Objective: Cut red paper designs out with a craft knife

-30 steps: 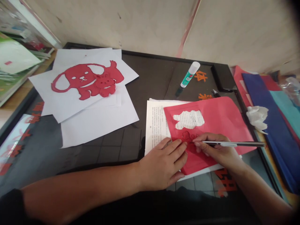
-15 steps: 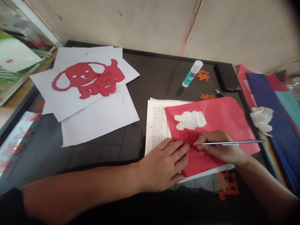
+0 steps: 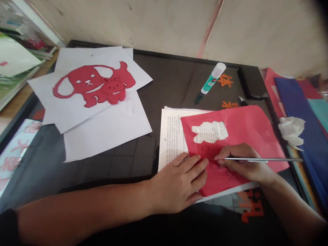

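Rests the left hand (image 3: 179, 182) flat, fingers extended and grasping nothing, across the near left edge of the red sheet (image 3: 253, 133), laid over a printed page (image 3: 170, 133). Pinches the slim tool (image 3: 276, 159) between the fingertips of the right hand (image 3: 243, 162), long axis running roughly left to right, with the tip aimed leftward at the sheet, just beside the left fingertips and the flower outline (image 3: 205, 150); cannot tell tip-to-paper contact from clearance. Includes, farther off, an animal-shaped opening (image 3: 211, 132) in the sheet, then an upright glue stick (image 3: 213, 78).
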The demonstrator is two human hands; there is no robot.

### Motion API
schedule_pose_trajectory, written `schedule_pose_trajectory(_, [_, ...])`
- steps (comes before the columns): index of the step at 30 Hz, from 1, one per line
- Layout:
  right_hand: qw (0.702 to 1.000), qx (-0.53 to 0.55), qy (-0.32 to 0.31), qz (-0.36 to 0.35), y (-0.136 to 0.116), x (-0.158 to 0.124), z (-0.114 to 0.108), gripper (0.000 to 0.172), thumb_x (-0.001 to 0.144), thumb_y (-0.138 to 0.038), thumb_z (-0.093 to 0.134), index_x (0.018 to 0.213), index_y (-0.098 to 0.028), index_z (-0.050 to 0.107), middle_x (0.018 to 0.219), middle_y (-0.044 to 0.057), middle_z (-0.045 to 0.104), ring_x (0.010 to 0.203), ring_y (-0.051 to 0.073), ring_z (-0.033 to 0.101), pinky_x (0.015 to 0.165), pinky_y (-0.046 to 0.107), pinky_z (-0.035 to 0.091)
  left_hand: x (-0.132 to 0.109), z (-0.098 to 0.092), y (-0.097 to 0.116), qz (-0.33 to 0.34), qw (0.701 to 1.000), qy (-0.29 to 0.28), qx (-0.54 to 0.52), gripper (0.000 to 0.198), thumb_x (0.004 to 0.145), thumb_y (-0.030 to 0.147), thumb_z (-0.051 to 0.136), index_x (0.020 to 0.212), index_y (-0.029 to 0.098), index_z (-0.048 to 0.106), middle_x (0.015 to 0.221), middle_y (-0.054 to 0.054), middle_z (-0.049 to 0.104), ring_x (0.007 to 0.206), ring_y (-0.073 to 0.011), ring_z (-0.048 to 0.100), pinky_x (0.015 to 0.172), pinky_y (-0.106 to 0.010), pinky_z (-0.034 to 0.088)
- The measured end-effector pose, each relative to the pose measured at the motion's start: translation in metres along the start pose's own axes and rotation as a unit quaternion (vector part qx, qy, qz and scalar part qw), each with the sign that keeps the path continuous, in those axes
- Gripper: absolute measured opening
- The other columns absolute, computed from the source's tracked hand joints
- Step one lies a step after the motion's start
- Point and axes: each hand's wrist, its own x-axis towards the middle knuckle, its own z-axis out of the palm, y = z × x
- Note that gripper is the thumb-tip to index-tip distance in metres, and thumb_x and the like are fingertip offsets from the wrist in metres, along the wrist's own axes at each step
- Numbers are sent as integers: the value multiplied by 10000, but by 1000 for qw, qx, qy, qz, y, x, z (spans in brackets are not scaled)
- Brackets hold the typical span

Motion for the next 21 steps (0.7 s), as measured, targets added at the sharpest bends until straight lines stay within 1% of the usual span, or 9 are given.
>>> schedule_pose_trajectory(6, [1000, 11, -8, 13, 2, 0, -1, 109, 869, -300, 673, 790, -245, 724, 693, 9, 715, 587, 144, 649, 539, 269, 504, 0, 0, 0, 2, 1000, 3, -2, 475, 996, 461, 427, 1273, 107, 581, 1434, -143, 521, 1299, -317, 470, 1100, -462, 306])
schedule_pose_trajectory(8, [999, 37, -13, 26, 5, -2, -1, 118, 858, -314, 691, 792, -225, 731, 677, 16, 709, 564, 136, 636, 525, 258, 497, 0, 0, 0, 2, 1000, 3, -1, 482, 995, 466, 431, 1274, 102, 580, 1438, -149, 514, 1308, -316, 462, 1103, -462, 307])
schedule_pose_trajectory(10, [994, 92, 15, 48, 8, -7, -1, 130, 851, -338, 705, 822, -213, 727, 637, 12, 688, 513, 123, 602, 482, 243, 477, -1, 1, 0, 0, 1000, 1, -1, 495, 996, 475, 429, 1301, 108, 561, 1445, -154, 504, 1325, -317, 450, 1113, -470, 302])
schedule_pose_trajectory(12, [985, 140, 67, 70, 7, -13, 1, 149, 858, -359, 702, 870, -211, 713, 629, 5, 676, 487, 110, 569, 461, 229, 461, -1, 0, 1, -6, 1000, -1, 1, 501, 1000, 483, 422, 1367, 154, 511, 1445, -152, 500, 1342, -327, 440, 1119, -502, 295])
schedule_pose_trajectory(13, [982, 148, 89, 77, 5, -16, 3, 157, 867, -367, 693, 894, -212, 708, 647, 7, 680, 499, 108, 569, 474, 227, 466, -2, 0, 1, -9, 1000, -7, 5, 507, 1001, 492, 417, 1396, 180, 483, 1445, -153, 497, 1352, -335, 432, 1120, -523, 291])
schedule_pose_trajectory(15, [984, 122, 105, 81, -1, -20, 7, 171, 888, -377, 669, 919, -213, 711, 701, 18, 690, 562, 115, 591, 532, 234, 490, -3, -1, 1, -14, 999, -24, 17, 537, 999, 530, 401, 1420, 201, 452, 1451, -167, 482, 1371, -358, 410, 1125, -561, 275])
schedule_pose_trajectory(17, [988, 75, 112, 81, -6, -21, 12, 187, 903, -386, 648, 923, -215, 721, 731, 23, 687, 619, 126, 605, 581, 242, 503, -3, -2, 2, -18, 999, -32, 30, 598, 987, 591, 374, 1395, 164, 469, 1455, -199, 465, 1386, -383, 385, 1137, -583, 249])
schedule_pose_trajectory(19, [987, 46, 134, 77, -7, -19, 16, 194, 905, -392, 643, 943, -218, 721, 747, 21, 681, 647, 132, 609, 602, 247, 508, -4, -2, 2, -25, 999, -22, 38, 671, 964, 657, 353, 1346, 125, 503, 1462, -231, 444, 1395, -409, 361, 1144, -599, 224])
schedule_pose_trajectory(21, [985, 47, 147, 76, -4, -16, 19, 198, 897, -393, 653, 975, -221, 709, 767, 20, 687, 650, 133, 615, 609, 251, 517, -4, -1, 3, -33, 999, -6, 42, 722, 940, 699, 351, 1296, 98, 532, 1465, -258, 427, 1394, -434, 351, 1139, -611, 224])
